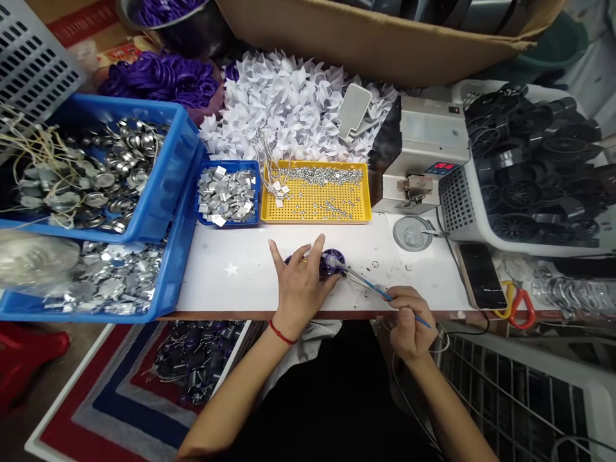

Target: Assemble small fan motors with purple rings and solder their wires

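Beneath the left hand [299,282]: one round purple part [328,270], partly covered; hand spread over it, thumb near its closest edge, firmness of hold not discernible. To the right, the right hand [412,324]: fingers closed around one blue-handled brush [378,290], its tip slanting leftward onto the purple part. Beyond the right hand: one round grey dish [412,248]. Beyond the left hand: one yellow tray [315,220], small metal pieces inside; farther, one heap of white petal-like pieces [289,96].

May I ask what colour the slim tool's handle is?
The handle is blue, clearest in the head view.
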A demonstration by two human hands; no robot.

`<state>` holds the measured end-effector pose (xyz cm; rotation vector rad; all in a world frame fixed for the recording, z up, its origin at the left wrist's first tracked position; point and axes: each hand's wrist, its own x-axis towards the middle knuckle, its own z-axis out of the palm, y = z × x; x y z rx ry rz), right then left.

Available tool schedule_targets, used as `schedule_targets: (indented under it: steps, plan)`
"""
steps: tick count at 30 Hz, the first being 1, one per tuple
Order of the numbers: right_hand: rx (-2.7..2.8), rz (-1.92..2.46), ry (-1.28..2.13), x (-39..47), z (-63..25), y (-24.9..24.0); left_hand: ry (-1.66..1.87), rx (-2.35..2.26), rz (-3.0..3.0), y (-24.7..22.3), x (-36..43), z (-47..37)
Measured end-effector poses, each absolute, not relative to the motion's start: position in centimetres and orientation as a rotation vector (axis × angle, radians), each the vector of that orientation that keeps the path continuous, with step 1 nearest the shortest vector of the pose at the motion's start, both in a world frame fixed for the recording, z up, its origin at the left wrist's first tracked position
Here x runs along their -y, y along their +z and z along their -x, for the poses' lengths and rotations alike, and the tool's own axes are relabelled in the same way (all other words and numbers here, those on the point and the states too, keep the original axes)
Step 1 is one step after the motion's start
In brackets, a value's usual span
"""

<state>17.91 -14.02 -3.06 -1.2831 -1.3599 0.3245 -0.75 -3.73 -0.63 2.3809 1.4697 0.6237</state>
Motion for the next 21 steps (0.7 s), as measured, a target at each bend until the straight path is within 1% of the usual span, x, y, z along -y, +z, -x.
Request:
schedule_targets:
  steps: [9, 12, 14, 18, 21]
  plan:
    - [1.252, 1.333, 0.29, 13.4, -17.7, -2.7, 0.623, -1.459, -2.379, -0.6, 3.4, 1.1]
    - [1.055, 1.425, 0.107, 12.4, -20.0, -2.2, 0.634, -1.472, -2.378, -0.7, 3.3, 1.4]
    - [1.021, 1.538, -0.051, 11.3, -22.3, -1.9, 0.629, -1.494, -2.397, -0.7, 3.2, 1.4]
    - [1.296, 1.711, -0.298, 8.9, -25.8, -1.7, 0.574, -1.571, -2.462, -0.3, 3.2, 0.9]
    - [1.495, 1.745, -0.375, 7.7, -26.1, -1.8, 0.528, -1.603, -2.496, 0.0, 3.4, 0.5]
